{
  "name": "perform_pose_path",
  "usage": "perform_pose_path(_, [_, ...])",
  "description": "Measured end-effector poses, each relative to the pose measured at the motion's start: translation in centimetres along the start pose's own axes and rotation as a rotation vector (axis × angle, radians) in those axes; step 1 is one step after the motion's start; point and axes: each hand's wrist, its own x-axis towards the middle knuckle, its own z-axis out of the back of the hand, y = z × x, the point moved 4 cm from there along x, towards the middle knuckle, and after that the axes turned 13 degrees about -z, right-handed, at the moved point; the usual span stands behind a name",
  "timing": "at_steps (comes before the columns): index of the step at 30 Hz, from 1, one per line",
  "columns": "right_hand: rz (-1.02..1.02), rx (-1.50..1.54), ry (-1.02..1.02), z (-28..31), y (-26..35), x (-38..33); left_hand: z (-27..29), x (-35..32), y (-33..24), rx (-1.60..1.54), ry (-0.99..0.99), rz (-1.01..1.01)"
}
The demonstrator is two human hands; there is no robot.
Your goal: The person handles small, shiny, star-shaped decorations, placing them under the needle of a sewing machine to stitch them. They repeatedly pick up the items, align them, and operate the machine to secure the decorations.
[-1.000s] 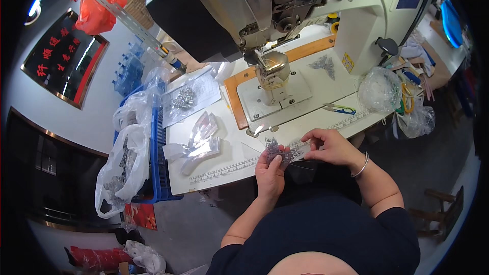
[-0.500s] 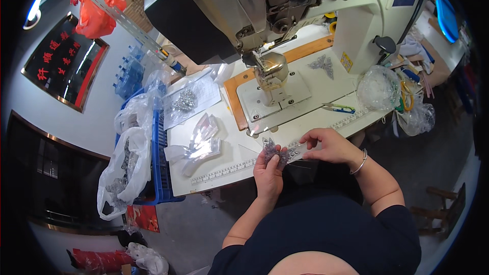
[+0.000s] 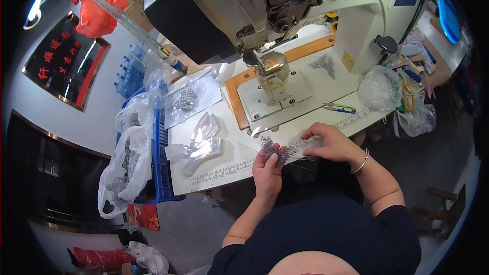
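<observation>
A silvery-grey butterfly appliqué is pinched between the thumb and fingers of my left hand, above the table's front edge. Its wings spread out on both sides of my fingertips. Just to the right, my right hand hovers with thumb and forefinger apart and no object visible between them. Beyond both hands stands the sewing machine, its needle area over a metal plate. A second butterfly appliqué lies flat on the machine bed, right of the needle post.
A printed ruler strip runs along the table's front. Clear plastic pieces and a pile of shiny beads lie left. Thread snips and a clear plastic bag are right. A blue basket flanks the table.
My right hand has shifted slightly right, away from the butterfly appliqué, its thumb and forefinger still apart. My left hand keeps its hold, with only a slight shift.
</observation>
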Motion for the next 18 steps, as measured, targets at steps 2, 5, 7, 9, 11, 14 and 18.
perform_pose_path(2, [0.06,-0.058,-0.057,-0.1,0.7,0.1,0.0,0.0,0.1,0.009,0.005,0.005])
perform_pose_path(5, [0.147,-0.158,-0.13,-1.1,1.3,0.5,-0.3,-0.2,0.3,0.017,0.009,0.004])
perform_pose_path(7, [0.166,-0.235,-0.085,-1.9,1.9,0.9,-0.9,-0.4,0.2,0.02,0.007,0.002])
perform_pose_path(9, [0.161,-0.29,-0.033,-2.7,2.2,1.3,-0.8,-0.5,0.5,-0.005,-0.002,0.025])
perform_pose_path(11, [0.13,-0.323,0.023,-3.4,2.1,1.8,-0.4,-0.4,0.8,-0.032,-0.007,0.07])
perform_pose_path(14, [-0.046,-0.171,0.187,-3.6,1.5,2.7,-0.3,-0.5,0.8,-0.091,-0.007,0.164])
perform_pose_path(18, [-0.072,-0.132,0.207,-3.6,1.0,3.0,-0.7,-0.9,0.1,-0.185,0.001,0.208])
